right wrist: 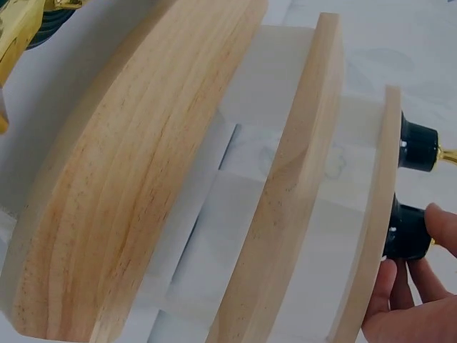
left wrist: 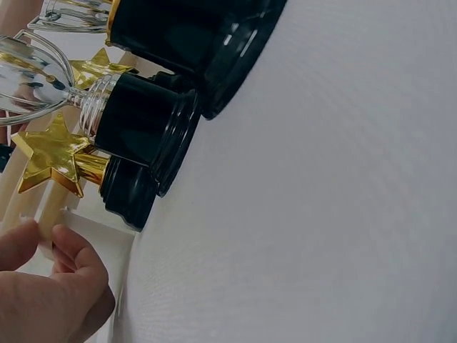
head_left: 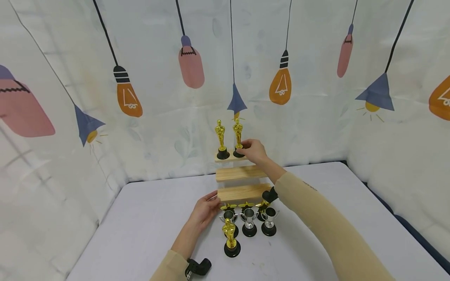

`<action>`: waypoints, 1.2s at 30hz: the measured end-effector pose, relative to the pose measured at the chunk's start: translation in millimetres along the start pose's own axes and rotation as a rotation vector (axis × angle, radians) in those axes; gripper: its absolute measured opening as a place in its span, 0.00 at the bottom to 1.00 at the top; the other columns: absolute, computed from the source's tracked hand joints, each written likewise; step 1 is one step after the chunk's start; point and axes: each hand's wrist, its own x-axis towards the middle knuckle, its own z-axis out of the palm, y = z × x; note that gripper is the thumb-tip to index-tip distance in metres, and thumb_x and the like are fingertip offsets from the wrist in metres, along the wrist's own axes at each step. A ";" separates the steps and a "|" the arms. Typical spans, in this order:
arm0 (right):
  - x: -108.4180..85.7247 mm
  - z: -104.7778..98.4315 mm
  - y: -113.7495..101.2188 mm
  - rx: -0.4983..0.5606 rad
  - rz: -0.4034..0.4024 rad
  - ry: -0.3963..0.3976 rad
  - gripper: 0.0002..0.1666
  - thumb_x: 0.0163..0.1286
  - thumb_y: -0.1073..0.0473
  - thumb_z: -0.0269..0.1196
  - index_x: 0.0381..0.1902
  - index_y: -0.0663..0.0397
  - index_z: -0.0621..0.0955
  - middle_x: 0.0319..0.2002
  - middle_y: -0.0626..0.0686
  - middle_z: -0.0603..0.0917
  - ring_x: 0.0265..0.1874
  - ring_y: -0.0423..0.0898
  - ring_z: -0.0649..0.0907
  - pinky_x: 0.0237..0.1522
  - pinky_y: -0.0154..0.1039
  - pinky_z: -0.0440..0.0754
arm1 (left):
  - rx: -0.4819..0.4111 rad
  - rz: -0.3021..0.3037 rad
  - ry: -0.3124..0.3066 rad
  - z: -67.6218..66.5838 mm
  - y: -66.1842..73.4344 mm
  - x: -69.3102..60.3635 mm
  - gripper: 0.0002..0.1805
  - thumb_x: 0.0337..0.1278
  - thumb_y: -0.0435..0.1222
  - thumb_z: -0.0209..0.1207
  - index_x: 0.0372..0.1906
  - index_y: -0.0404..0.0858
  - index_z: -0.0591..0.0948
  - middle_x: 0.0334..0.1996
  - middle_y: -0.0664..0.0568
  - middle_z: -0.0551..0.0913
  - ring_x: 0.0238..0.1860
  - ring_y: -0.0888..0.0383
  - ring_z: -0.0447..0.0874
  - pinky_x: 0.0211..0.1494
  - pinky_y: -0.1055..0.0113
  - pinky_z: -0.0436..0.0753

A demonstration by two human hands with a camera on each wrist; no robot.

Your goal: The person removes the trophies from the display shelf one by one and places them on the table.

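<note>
A three-tier stand with wooden shelves [head_left: 242,192] and pale side panels stands on the white table. My left hand [head_left: 205,210] pinches the left end of the lowest shelf; the left wrist view shows thumb and fingertip on its edge. On the top shelf [right wrist: 382,164] are two gold figure trophies with black bases. My right hand [head_left: 255,150] holds the right-hand figure trophy [head_left: 238,134] by its black base [right wrist: 409,232], which touches the shelf. The other figure trophy [head_left: 220,136] stands upright to its left.
Before the stand are gold star trophies [left wrist: 53,153], then silver cup trophies [head_left: 249,220] in a row. A third gold figure trophy [head_left: 230,236] stands nearest me. Behind the table [head_left: 154,218] hangs a white curtain [head_left: 158,144] printed with lamps.
</note>
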 end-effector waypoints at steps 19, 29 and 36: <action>-8.3 -0.3 -5.9 -0.030 -0.055 0.005 0.24 0.70 0.57 0.71 0.60 0.61 0.81 0.52 0.59 0.82 0.52 0.55 0.81 0.55 0.49 0.80 | 0.002 -0.009 0.006 0.5 1.1 -0.9 0.28 0.73 0.24 0.54 0.73 0.22 0.63 0.59 0.37 0.74 0.45 0.57 0.79 0.47 0.67 0.79; -15.3 -0.7 -9.3 -0.015 -0.066 -0.014 0.24 0.69 0.57 0.72 0.59 0.60 0.81 0.53 0.58 0.83 0.55 0.55 0.80 0.57 0.50 0.80 | 0.006 -0.011 0.006 -0.3 1.0 -1.8 0.28 0.73 0.25 0.54 0.73 0.23 0.63 0.59 0.38 0.75 0.44 0.56 0.79 0.47 0.67 0.79; -23.1 -3.0 -9.9 0.011 -0.061 -0.039 0.25 0.70 0.57 0.71 0.61 0.59 0.79 0.56 0.58 0.81 0.58 0.55 0.79 0.59 0.50 0.78 | 0.006 -0.013 0.002 -0.2 1.4 -1.5 0.29 0.73 0.24 0.54 0.73 0.23 0.63 0.60 0.37 0.74 0.45 0.56 0.79 0.47 0.67 0.80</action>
